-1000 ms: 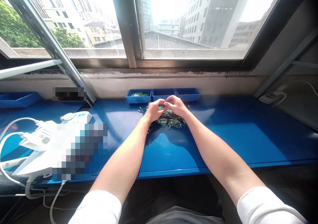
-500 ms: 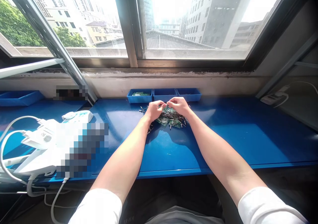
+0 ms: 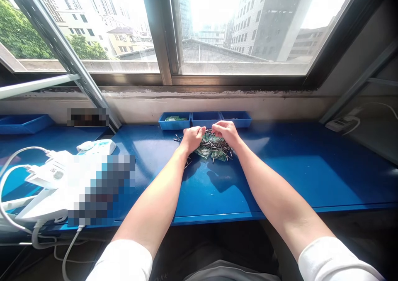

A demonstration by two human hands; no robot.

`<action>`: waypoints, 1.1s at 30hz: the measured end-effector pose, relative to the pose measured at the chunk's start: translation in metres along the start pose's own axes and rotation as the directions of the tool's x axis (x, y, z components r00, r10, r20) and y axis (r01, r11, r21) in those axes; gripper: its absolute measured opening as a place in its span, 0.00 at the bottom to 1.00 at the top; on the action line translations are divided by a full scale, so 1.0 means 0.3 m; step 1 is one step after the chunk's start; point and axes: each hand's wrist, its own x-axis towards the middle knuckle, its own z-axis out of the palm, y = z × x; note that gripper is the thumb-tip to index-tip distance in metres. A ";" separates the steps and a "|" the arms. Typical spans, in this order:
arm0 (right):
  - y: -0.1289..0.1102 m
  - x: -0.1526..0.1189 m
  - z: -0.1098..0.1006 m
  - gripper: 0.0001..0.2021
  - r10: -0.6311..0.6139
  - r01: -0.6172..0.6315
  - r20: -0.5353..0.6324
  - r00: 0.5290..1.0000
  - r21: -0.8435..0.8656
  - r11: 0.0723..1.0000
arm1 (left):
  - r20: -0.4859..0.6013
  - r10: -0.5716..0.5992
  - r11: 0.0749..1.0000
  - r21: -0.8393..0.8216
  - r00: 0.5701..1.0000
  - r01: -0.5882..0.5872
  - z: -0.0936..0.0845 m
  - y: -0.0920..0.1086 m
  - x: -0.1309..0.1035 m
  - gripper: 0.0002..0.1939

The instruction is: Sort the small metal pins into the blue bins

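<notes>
A heap of thin dark metal pins or rivets (image 3: 217, 142), mixed with small clear-green packets (image 3: 203, 152), lies on the blue table. Over the heap's left side is my left hand (image 3: 193, 137), its fingers curled together; whatever they pinch is too small to make out. My right hand (image 3: 226, 132) is above the heap's right side, thumb and fingertips pressed together, and what is between them cannot be made out. A narrow gap parts the two hands. Just behind them stand small blue bins: the left bin (image 3: 174, 124) holds green packets, and the middle bin (image 3: 207, 125) adjoins it.
The right bin (image 3: 236, 122) ends the row by the wall. White power strips with plugs and cables (image 3: 51, 171) take up the table's left side, beside a blurred patch. Another blue tray (image 3: 27, 125) sits at the far left. A metal shelf post (image 3: 90, 88) slants down behind.
My hands have drawn slightly apart; the fingertips nearly met over the heap before. The right fingers have curled in a little. The heap and bins look the same.
</notes>
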 end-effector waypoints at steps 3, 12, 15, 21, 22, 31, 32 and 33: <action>0.018 0.017 -0.015 0.11 -0.041 0.028 -0.157 0.987 -0.084 0.996 | -0.075 -0.056 0.998 0.005 0.996 0.056 0.000 -0.008 0.005 0.20; 0.045 0.031 -0.084 0.28 -0.068 -0.183 -0.406 0.911 -0.547 0.817 | -0.113 -0.112 0.992 0.036 0.987 0.117 0.012 -0.035 0.013 0.15; 0.053 0.031 -0.090 0.31 -0.065 -0.188 -0.400 0.914 -0.561 0.806 | -0.113 -0.126 0.990 0.043 0.985 0.132 0.013 -0.039 0.014 0.14; 0.050 0.035 -0.101 0.16 -0.083 -0.217 -0.454 0.887 -0.569 0.793 | -0.096 -0.160 0.985 0.052 0.982 0.165 0.008 -0.044 0.013 0.14; 0.048 0.034 -0.104 0.14 -0.053 -0.246 -0.463 0.885 -0.561 0.790 | -0.091 -0.165 0.984 0.055 0.982 0.170 0.008 -0.044 0.012 0.14; 0.029 0.030 -0.102 0.07 0.128 -0.271 -0.266 0.955 -0.618 0.738 | -0.073 -0.154 0.985 0.071 0.985 0.159 0.012 -0.045 0.011 0.12; 0.023 0.030 -0.097 0.06 0.128 -0.240 -0.217 0.968 -0.637 0.733 | -0.073 -0.150 0.985 0.072 0.986 0.155 0.013 -0.046 0.011 0.12; 0.017 0.030 -0.091 0.06 0.131 -0.212 -0.170 0.977 -0.656 0.724 | -0.074 -0.148 0.986 0.072 0.986 0.153 0.015 -0.047 0.012 0.11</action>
